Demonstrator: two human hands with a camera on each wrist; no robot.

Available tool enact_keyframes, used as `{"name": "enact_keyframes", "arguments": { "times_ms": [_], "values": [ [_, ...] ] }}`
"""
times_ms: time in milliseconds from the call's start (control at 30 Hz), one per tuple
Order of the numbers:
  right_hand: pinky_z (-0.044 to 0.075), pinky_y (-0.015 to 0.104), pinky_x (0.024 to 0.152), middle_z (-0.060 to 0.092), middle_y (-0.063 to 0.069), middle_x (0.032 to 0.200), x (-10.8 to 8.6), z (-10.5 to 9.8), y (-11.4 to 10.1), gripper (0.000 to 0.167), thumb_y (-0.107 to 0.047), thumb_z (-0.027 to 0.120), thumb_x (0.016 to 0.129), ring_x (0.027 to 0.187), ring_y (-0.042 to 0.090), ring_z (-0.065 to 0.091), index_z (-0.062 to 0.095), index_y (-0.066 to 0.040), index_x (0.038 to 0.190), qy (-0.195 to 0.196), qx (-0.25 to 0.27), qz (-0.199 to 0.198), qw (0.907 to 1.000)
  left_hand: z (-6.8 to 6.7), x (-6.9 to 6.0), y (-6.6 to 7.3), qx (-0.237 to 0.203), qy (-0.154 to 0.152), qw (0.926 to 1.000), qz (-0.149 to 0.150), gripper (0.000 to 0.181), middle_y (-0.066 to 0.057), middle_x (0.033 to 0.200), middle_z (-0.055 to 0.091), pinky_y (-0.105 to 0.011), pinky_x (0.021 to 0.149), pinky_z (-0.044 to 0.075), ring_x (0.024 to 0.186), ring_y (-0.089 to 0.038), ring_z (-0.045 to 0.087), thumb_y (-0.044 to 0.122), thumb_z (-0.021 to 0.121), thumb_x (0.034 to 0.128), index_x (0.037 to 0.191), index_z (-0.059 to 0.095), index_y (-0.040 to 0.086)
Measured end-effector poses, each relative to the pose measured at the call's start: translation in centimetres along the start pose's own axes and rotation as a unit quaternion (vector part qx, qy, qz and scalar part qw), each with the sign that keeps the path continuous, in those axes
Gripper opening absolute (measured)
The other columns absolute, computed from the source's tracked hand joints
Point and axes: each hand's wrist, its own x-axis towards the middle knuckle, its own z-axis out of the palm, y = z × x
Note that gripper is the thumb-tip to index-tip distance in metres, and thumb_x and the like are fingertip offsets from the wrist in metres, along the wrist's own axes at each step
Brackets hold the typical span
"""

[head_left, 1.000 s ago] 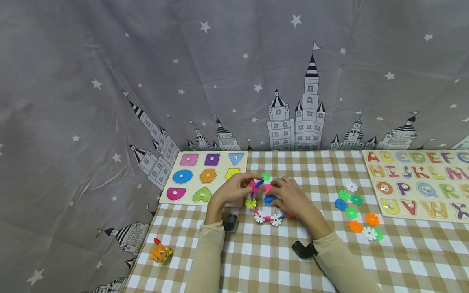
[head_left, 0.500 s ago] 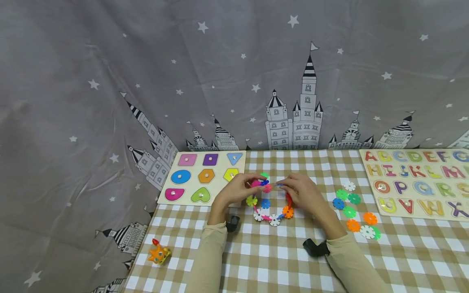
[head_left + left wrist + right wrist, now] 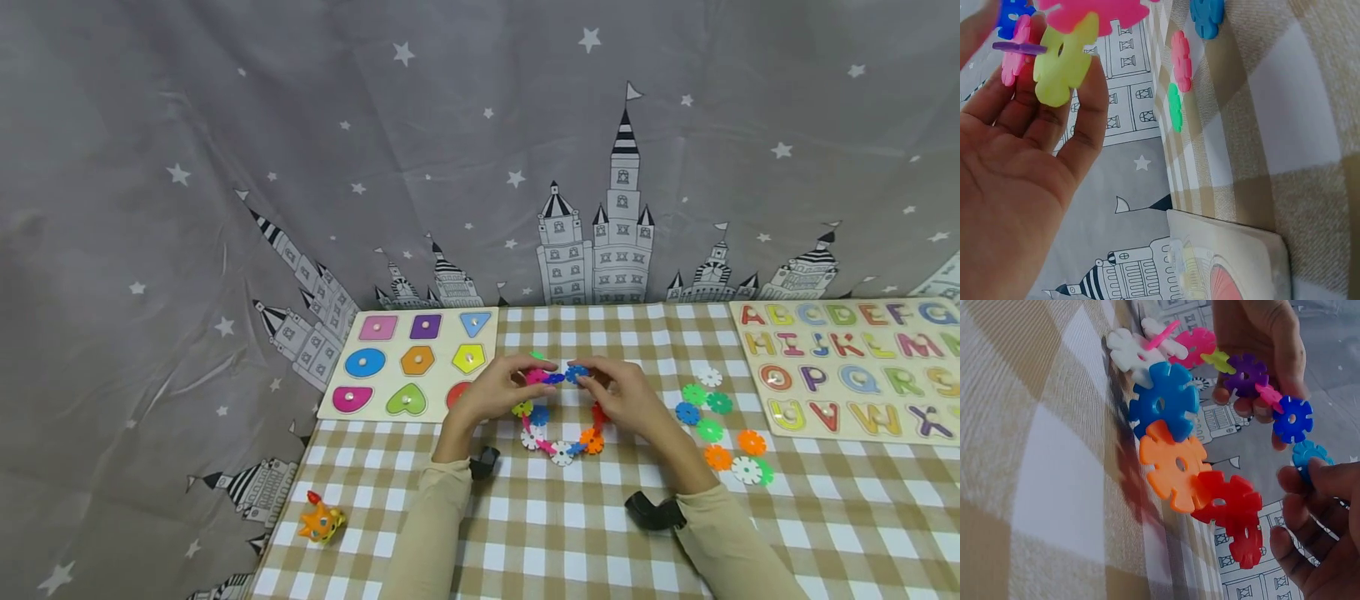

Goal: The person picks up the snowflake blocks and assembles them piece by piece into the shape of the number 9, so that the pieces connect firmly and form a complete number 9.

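A chain of interlocking snowflake discs curves in an open ring above the checked cloth. My left hand (image 3: 495,392) grips one end of it, by the dark blue disc (image 3: 1292,419). Behind that disc come a purple disc (image 3: 1245,375) and a yellow disc (image 3: 1060,69). Between thumb and forefinger my right hand (image 3: 630,400) pinches a light blue disc (image 3: 1310,456), right beside the dark blue one; whether their slots meet is unclear. Lower on the chain are white (image 3: 561,452), orange (image 3: 1175,465) and red discs (image 3: 1225,497). Loose blue (image 3: 1207,17), pink (image 3: 1181,61) and green discs (image 3: 1175,107) lie within the ring or behind it.
More loose discs (image 3: 708,430) lie to the right. A wooden shape puzzle (image 3: 390,358) stands behind on the left, an alphabet puzzle (image 3: 847,367) on the right. Near the left table edge is an orange toy figure (image 3: 321,522). A printed grey curtain (image 3: 450,125) hangs behind.
My right hand has left the loose discs with a light blue disc, swung right, then brought it back beside the dark blue one. My left hand keeps its grip and has shifted slightly.
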Motion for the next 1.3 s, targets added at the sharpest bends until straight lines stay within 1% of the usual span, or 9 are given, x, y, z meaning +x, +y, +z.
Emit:
{"name": "enact_keyframes", "arguments": {
  "times_ms": [167,333,467,767,933,1000,1167,1233,1300],
  "values": [
    [0.047,0.024,0.058,0.070,0.005,0.085,-0.1,-0.4,0.0,0.027,-0.005,0.066,0.092,0.063,0.006,0.053,0.068,-0.003,0.119,-0.005,0.001,-0.018,0.9998,-0.1,0.1,0.3,-0.005,-0.006,0.9999,-0.008,0.034,-0.003,0.123,0.067,-0.030,0.093,0.050,0.106,-0.015,0.059,0.024,0.071,0.0910,0.123,0.069,0.011],
    [0.048,0.023,0.058,0.072,0.005,0.091,-0.1,-0.8,-0.1,0.029,-0.003,0.067,0.091,0.063,0.006,0.053,0.069,-0.004,0.120,-0.005,0.002,-0.043,0.9991,-0.1,0.1,0.4,-0.006,-0.008,0.9999,-0.008,0.033,-0.004,0.121,0.068,-0.031,0.094,0.050,0.107,-0.017,0.059,0.020,0.071,0.0907,0.122,0.069,0.010],
    [0.048,0.022,0.058,0.071,0.005,0.086,0.0,-0.9,-0.1,0.029,-0.001,0.068,0.090,0.063,0.005,0.052,0.069,-0.003,0.119,-0.011,-0.003,-0.059,0.9982,-0.1,0.1,0.4,-0.001,-0.001,0.9999,-0.013,0.032,-0.004,0.119,0.068,-0.031,0.093,0.050,0.105,-0.017,0.059,0.019,0.072,0.0901,0.121,0.070,0.010],
    [0.050,0.022,0.062,0.072,0.003,0.089,0.1,-0.8,-0.6,0.033,-0.005,0.067,0.091,0.067,0.005,0.055,0.067,-0.006,0.124,-0.050,-0.028,-0.025,0.9980,0.2,0.1,0.4,-0.010,0.004,0.9999,-0.012,0.034,-0.006,0.114,0.069,-0.028,0.090,0.052,0.099,-0.016,0.060,0.019,0.074,0.0884,0.120,0.070,0.008],
    [0.048,0.024,0.060,0.067,0.001,0.077,0.2,-0.4,-0.7,0.025,-0.002,0.070,0.088,0.064,0.005,0.052,0.067,-0.005,0.113,-0.028,-0.026,-0.037,0.9986,0.2,0.0,0.5,-0.017,0.000,0.9997,-0.018,0.033,-0.003,0.109,0.069,-0.026,0.088,0.051,0.096,-0.014,0.058,0.021,0.072,0.0896,0.121,0.070,0.010],
    [0.049,0.024,0.060,0.066,0.000,0.077,0.2,-0.3,-0.8,0.022,0.001,0.070,0.087,0.064,0.005,0.052,0.067,-0.005,0.107,-0.014,-0.022,-0.051,0.9984,0.3,0.0,0.4,-0.019,0.002,0.9998,-0.010,0.032,-0.004,0.105,0.068,-0.025,0.086,0.051,0.093,-0.014,0.057,0.020,0.072,0.0898,0.120,0.070,0.009],
    [0.048,0.023,0.061,0.068,0.000,0.082,0.1,0.3,-0.7,0.021,0.007,0.069,0.085,0.067,0.006,0.052,0.069,-0.006,0.102,0.020,-0.030,-0.080,0.9962,0.6,0.2,0.4,-0.025,0.016,0.9991,0.031,0.028,-0.010,0.101,0.068,-0.022,0.078,0.050,0.086,-0.013,0.055,0.013,0.071,0.0893,0.116,0.071,0.004],
    [0.048,0.023,0.063,0.069,0.000,0.084,0.0,0.5,-0.7,0.020,0.007,0.069,0.085,0.068,0.007,0.053,0.070,-0.006,0.100,0.030,-0.034,-0.081,0.9957,0.8,0.2,0.4,-0.023,0.022,0.9988,0.036,0.028,-0.012,0.101,0.068,-0.022,0.076,0.050,0.085,-0.013,0.054,0.012,0.071,0.0890,0.115,0.071,0.002],
    [0.048,0.024,0.063,0.069,0.000,0.082,0.0,0.7,-0.7,0.019,0.006,0.069,0.085,0.068,0.008,0.053,0.070,-0.006,0.101,0.034,-0.037,-0.072,0.9961,0.9,0.3,0.4,-0.015,0.025,0.9992,0.027,0.028,-0.011,0.101,0.069,-0.022,0.078,0.051,0.085,-0.012,0.055,0.013,0.072,0.0891,0.115,0.071,0.003]
  ]
}}
